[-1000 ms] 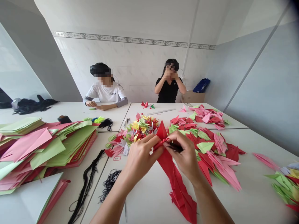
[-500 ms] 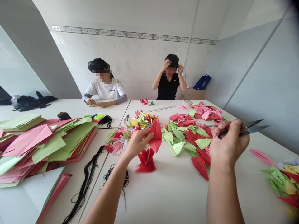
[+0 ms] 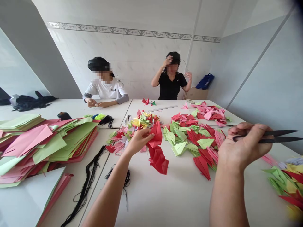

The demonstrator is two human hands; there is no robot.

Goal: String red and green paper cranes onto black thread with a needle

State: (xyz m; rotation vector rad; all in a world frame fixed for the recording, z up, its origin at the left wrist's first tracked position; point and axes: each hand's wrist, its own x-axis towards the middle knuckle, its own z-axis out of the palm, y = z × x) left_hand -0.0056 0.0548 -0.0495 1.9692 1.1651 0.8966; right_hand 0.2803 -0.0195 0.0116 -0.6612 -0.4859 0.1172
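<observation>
My left hand (image 3: 139, 141) pinches a red folded-paper piece (image 3: 156, 136) between thumb and fingers above the table. Just below it dangles a second cluster of red folded paper (image 3: 159, 160), tilted to the right. On the right side, my right hand (image 3: 245, 145) grips black-bladed scissors (image 3: 281, 136), whose blades point right and sit slightly apart. A thin dark thread runs from the right hand's fingertips toward the left hand; part of it is lost against the papers. Green and red folded papers (image 3: 180, 137) lie behind and between my hands.
Stacked coloured paper (image 3: 54, 148) covers the left side, beside black cords (image 3: 91, 176). A black thread tangle (image 3: 127, 179) lies near my left forearm. More folded pieces (image 3: 281, 183) are at the right edge. Two people (image 3: 104, 86) sit across the table, a ruler (image 3: 163, 108) before them.
My right hand has moved right with the scissors, which now point more to the right. The hanging red papers have swung right. One person across has lowered a hand from the head.
</observation>
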